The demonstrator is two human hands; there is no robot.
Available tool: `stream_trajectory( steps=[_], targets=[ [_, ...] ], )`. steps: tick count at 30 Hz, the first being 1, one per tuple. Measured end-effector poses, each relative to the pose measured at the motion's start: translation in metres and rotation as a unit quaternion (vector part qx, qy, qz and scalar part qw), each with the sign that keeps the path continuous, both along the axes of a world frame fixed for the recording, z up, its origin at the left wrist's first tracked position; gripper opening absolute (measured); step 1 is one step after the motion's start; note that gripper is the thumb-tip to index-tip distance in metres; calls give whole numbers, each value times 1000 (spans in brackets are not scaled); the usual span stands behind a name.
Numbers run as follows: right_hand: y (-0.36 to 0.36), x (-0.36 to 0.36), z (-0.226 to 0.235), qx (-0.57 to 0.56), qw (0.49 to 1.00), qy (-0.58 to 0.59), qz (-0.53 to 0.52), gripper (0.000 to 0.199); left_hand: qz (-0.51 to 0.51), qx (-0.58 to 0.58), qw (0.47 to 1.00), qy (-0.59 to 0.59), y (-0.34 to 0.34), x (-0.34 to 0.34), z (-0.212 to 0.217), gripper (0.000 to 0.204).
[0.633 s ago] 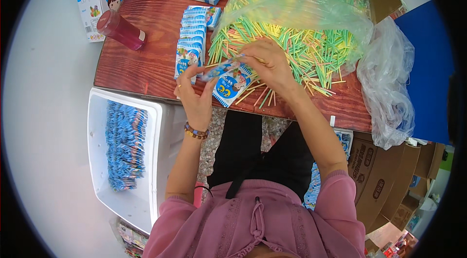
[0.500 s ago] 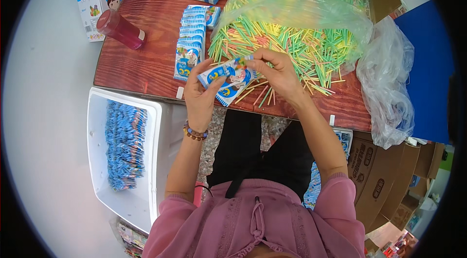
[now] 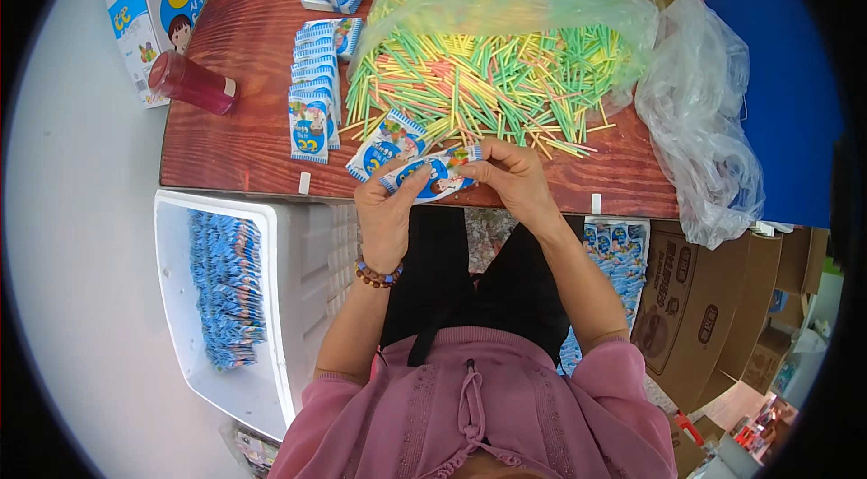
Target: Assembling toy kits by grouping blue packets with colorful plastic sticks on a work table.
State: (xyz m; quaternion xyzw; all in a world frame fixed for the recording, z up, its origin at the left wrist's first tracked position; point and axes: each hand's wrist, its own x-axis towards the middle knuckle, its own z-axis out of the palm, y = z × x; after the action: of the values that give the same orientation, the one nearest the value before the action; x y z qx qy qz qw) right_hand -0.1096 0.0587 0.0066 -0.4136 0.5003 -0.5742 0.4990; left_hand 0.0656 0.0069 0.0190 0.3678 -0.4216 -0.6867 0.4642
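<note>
Packet shifted nearer table edge; left hand, right hand pinching it, grip behind unclear

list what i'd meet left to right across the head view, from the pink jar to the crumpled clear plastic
Pink jar, row of blue-and-white packets, left hand, held packet, right hand, crumpled clear plastic.

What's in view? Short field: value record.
Left hand: pinches left end of a flat blue-and-white plastic packet
Right hand: pinches its right end
Beyond: matching packet on red-brown wooden table
Farther: heap of thin yellow, green and pink sticks, partly under clear plastic
Lower left: white rectangular bin holding blue packets
</note>
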Motion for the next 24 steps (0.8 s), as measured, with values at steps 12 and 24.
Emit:
stream_trajectory(
  steps=[12, 24],
  targets=[
    [18, -9, 8, 53, 995, 84, 7, 10, -7, 18, 1000, 20, 11, -9, -8, 13],
    [23, -9, 19, -150, 973, 172, 35, 23, -44, 97, 992, 64, 14, -15, -1, 13]
  ],
)
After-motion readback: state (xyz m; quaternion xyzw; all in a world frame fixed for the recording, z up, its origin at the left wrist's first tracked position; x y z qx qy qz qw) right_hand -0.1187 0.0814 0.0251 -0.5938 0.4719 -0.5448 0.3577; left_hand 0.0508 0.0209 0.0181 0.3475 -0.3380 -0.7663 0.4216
